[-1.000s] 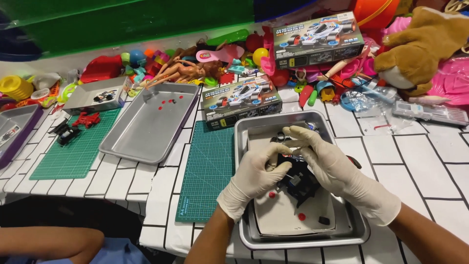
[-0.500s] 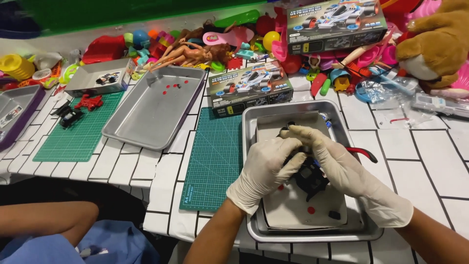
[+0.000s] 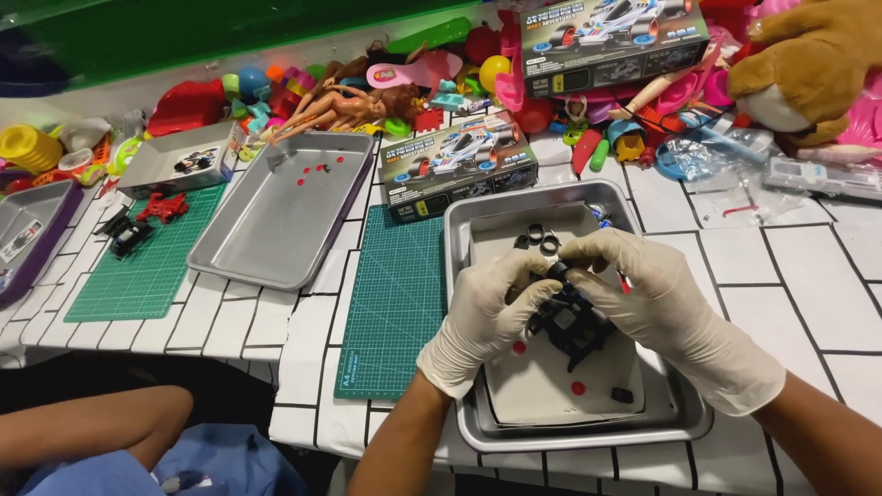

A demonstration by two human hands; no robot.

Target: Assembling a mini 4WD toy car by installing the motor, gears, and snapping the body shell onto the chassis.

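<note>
Now, fingers: both gloved sets pinch the black toy car chassis (image 3: 570,321).
Left hand (image 3: 482,317): grips its near-left side.
Right hand (image 3: 657,303): clasps its top.
Chassis place: above the steel tray (image 3: 588,434).
Beside: green cutting mat (image 3: 390,294).

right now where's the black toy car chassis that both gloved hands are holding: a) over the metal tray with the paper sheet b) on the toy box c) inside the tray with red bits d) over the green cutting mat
a: both gloved hands, left hand and right hand, grip the black chassis above the paper-lined metal tray.
</note>
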